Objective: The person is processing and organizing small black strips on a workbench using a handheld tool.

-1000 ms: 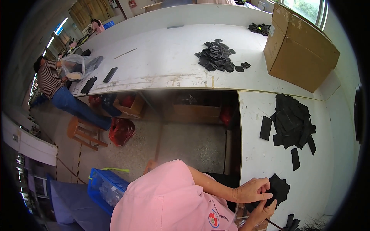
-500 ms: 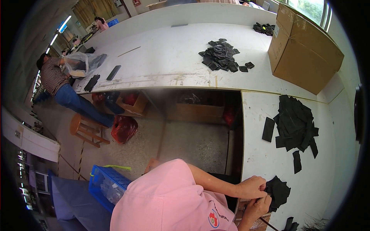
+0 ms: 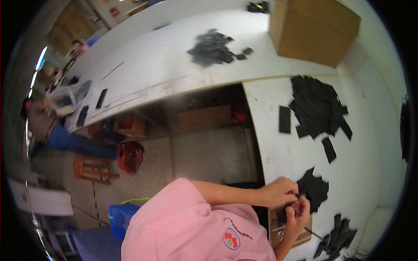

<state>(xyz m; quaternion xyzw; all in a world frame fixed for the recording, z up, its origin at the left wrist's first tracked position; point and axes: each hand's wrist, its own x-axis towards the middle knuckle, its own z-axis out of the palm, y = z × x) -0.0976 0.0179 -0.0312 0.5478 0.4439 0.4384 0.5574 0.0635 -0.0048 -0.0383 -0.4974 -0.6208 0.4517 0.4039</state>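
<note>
My left hand (image 3: 280, 192) comes in from the left, its fingers pinched together beside a small pile of black flat pieces (image 3: 314, 191). Just below it, my right hand (image 3: 298, 215) has curled fingers, and its fingertips meet those of the left. Something small and dark shows between the two hands, too covered to make out. Under the right hand lies a brown box-like thing (image 3: 300, 240), with a thin dark rod (image 3: 314, 233) sticking out past the wrist. More black strips (image 3: 337, 238) lie loosely at the lower right.
A large heap of black pieces (image 3: 315, 106) lies farther along the side table. Another heap (image 3: 211, 48) and a cardboard box (image 3: 311, 30) stand on the far table. A person in a striped shirt (image 3: 41, 122) works at the far left, near a wooden stool (image 3: 93, 168).
The whole view has shifted and turned, so the tables sit farther left and higher. My hands stay together by the small pile; the right hand's fingers show more, and more black strips appear at lower right.
</note>
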